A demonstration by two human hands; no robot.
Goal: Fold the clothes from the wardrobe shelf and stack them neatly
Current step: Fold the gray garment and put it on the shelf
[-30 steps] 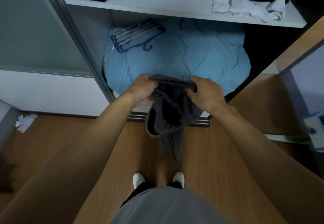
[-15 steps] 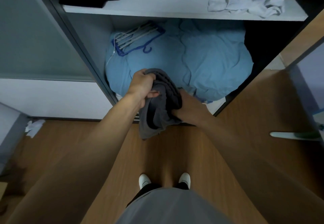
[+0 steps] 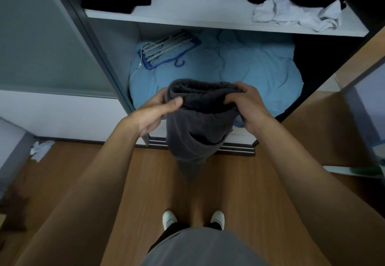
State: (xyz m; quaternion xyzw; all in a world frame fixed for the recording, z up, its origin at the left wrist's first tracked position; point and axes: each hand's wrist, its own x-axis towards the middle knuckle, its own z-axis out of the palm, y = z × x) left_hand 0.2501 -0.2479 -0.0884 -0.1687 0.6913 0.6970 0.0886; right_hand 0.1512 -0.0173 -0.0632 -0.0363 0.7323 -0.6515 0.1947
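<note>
Two grips hold the dark grey cloth (image 3: 200, 119) before the wardrobe (image 3: 110, 42). Its top edge runs left to right; the rest hangs straight down. The left grip (image 3: 155, 109) pinches its left end, and the right grip (image 3: 249, 107) curls round its right end. Behind lie a blue blanket (image 3: 256, 67) with hangers (image 3: 166, 50), and a white cloth (image 3: 295, 13) on the shelf (image 3: 187, 18).

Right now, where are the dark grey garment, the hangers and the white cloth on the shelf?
dark grey garment (image 3: 200, 124): head view, its hanging front fabric.
hangers (image 3: 166, 48): head view, the bundle's pale bars.
white cloth (image 3: 295, 13): head view, middle of the crumpled heap.
</note>
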